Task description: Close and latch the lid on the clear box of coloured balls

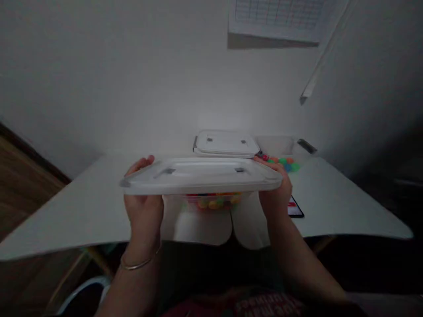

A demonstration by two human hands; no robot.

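— White wall and pale table (82,207) are filling the view; what is the left hand (143,207) doing?
— Clasping the lidded container (201,176) by its left end, lifting it level above the near edge so the beads underneath are not shifting.
— And the right hand (276,193)?
— Closing round the right end; a second container (226,143) is sitting farther back.

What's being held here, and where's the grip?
A clear lidded box of coloured balls, held off the table by its short ends: left hand at one, right hand at the other.

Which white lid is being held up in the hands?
The nearer lid, gripped at both ends by the left hand and right hand. The far lid rests untouched.
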